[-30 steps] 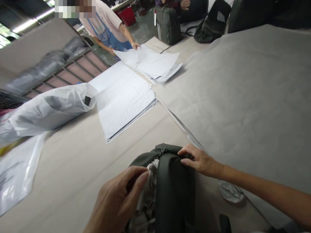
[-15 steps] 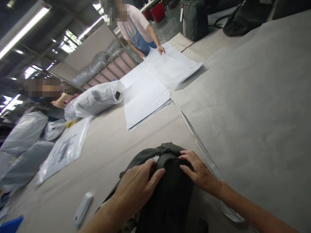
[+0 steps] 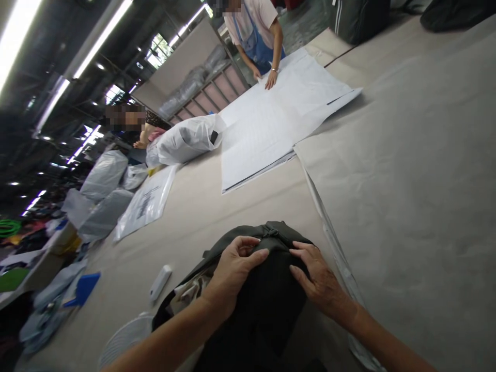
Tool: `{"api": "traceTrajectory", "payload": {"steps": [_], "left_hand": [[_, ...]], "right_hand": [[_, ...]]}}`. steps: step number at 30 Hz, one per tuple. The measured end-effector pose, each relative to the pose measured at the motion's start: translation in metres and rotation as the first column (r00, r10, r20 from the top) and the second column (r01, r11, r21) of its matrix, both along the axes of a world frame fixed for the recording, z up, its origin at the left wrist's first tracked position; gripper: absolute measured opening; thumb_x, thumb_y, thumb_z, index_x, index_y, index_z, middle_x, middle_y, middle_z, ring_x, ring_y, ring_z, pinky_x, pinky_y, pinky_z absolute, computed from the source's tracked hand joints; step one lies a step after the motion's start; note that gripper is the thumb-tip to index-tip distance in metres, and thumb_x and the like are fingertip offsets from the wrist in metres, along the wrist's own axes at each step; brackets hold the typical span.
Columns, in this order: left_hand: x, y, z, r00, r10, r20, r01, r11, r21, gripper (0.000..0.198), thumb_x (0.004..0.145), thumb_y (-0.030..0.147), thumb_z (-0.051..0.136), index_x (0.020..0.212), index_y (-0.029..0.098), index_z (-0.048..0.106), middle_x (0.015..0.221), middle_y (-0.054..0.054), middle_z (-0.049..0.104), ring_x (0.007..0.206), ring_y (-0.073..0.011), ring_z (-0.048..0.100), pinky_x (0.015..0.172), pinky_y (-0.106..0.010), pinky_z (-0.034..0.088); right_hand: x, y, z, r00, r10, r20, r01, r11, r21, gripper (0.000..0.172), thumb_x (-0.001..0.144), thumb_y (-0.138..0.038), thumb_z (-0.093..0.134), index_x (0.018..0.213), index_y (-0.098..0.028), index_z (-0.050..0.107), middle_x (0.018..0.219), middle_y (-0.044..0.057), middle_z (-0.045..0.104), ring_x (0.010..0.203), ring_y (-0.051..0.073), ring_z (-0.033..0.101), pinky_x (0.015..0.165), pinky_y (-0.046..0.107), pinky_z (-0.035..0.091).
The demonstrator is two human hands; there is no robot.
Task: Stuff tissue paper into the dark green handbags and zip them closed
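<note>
A dark green-black backpack (image 3: 267, 294) lies in front of me at the bottom middle, its zipped opening along the far top edge. Pale crumpled filling shows through the gap on its left side. My left hand (image 3: 236, 268) pinches the fabric by the zip, thumb and bent fingers close together. On the other side, my right hand (image 3: 320, 279) grips the top edge of the bag between thumb and fingers. The zip pull (image 3: 270, 233) lies between and just beyond both hands. The lower end of the bag is out of frame.
A white handheld device (image 3: 160, 283) and a clear round container (image 3: 127, 338) lie left of the bag, with a blue piece (image 3: 86, 289) farther out. Large white sheets (image 3: 267, 134) cover the table beyond, where a co-worker (image 3: 258, 36) stands. Plastic-wrapped bundles (image 3: 189, 139) lie at left.
My view has swung left, so the scene sits farther right. My left fingers have curled in closer at the zip. The co-worker's lifted sheet now lies flatter under their hands.
</note>
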State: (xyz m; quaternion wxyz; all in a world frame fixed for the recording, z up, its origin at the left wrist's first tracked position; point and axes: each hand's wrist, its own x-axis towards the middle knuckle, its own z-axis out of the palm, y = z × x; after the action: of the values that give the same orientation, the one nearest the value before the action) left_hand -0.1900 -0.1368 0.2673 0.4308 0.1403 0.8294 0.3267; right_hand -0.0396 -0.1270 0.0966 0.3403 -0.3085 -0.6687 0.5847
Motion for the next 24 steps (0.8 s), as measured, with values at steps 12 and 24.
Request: {"api": "traceTrajectory", "payload": {"steps": [12, 24], "left_hand": [[-0.002, -0.002, 0.003, 0.951, -0.288, -0.113, 0.28, 0.956, -0.088, 0.065, 0.069, 0.051, 0.083, 0.116, 0.021, 0.049, 0.097, -0.004, 0.069, 0.078, -0.0194, 0.067, 0.066, -0.028, 0.052], [-0.012, 0.005, -0.002, 0.968, -0.076, 0.24, 0.083, 0.996, -0.018, 0.072, 0.062, 0.028, 0.091, 0.121, 0.02, 0.051, 0.082, -0.001, 0.071, 0.063, -0.0147, 0.065, 0.06, -0.023, 0.054]], "right_hand": [[0.007, 0.002, -0.001, 0.999, 0.04, 0.017, -0.039, 0.999, -0.033, 0.03, 0.101, -0.033, 0.049, 0.127, -0.021, 0.056, 0.143, 0.012, 0.05, 0.136, 0.027, 0.044, 0.118, 0.056, 0.037], [0.008, -0.003, -0.004, 0.999, 0.029, 0.015, -0.029, 1.0, 0.006, 0.029, 0.103, -0.033, 0.046, 0.131, -0.025, 0.05, 0.145, 0.009, 0.05, 0.138, 0.022, 0.044, 0.117, 0.052, 0.04]]}}
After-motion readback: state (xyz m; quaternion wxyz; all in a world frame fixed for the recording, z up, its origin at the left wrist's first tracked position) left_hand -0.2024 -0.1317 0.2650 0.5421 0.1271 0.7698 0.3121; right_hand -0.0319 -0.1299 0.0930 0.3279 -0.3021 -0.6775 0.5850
